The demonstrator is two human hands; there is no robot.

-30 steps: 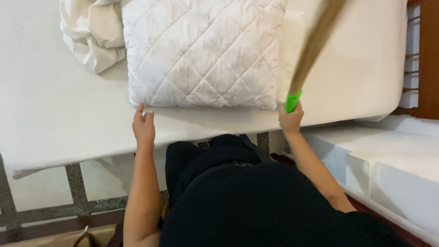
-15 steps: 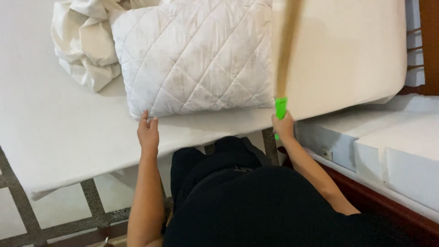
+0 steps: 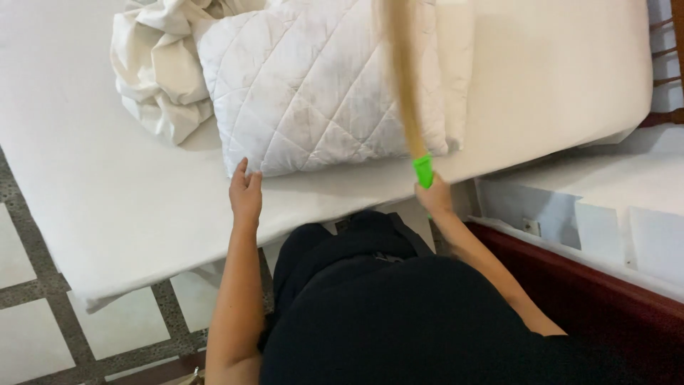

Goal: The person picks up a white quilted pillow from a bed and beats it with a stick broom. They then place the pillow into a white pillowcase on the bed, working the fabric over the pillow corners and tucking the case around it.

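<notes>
We grip a green-handled broom (image 3: pixel 422 171) in our right hand (image 3: pixel 433 196), fist closed round the handle, its straw bristles (blurred) sweeping up over the quilted pillow (image 3: pixel 320 85). Our left hand (image 3: pixel 246 196) lies flat and open on the mattress (image 3: pixel 107 178), fingertips at the pillow's near corner, holding nothing. A hard swing could, we judge, push the pillow into the crumpled sheet (image 3: pixel 157 78) just beside it. To our right stands a dark red bed frame (image 3: pixel 591 299); tiled floor (image 3: pixel 43 328) lies below.
</notes>
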